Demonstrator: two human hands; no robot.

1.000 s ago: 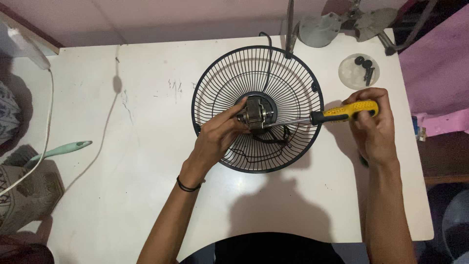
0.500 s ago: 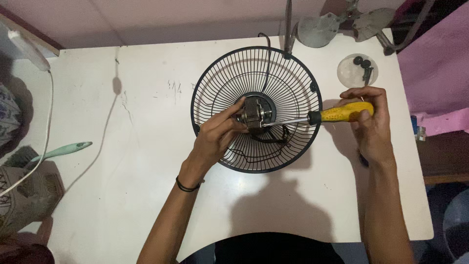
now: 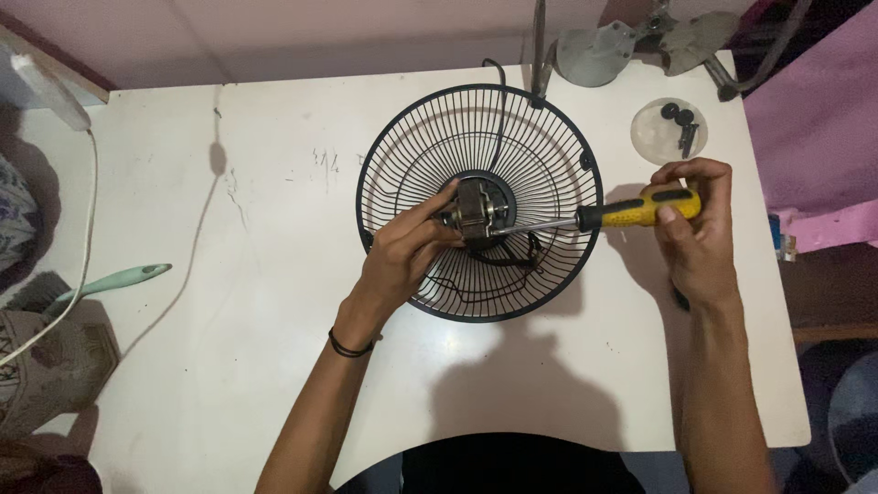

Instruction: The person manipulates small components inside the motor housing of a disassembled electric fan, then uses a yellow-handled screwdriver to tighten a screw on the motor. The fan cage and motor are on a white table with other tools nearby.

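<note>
While the left hand (image 3: 407, 252) grips the motor (image 3: 476, 212), the right hand (image 3: 700, 233) clasps the screwdriver (image 3: 631, 211).

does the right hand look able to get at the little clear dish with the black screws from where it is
Probably yes. The right hand grips the yellow screwdriver just below the clear dish, with only bare white table between them. The way looks free, but its fingers are full, so it would likely need to put the tool down first.

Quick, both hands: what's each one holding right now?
Left hand: closed on the fan motor inside the black fan guard.
Right hand: closed on the yellow screwdriver.
</note>
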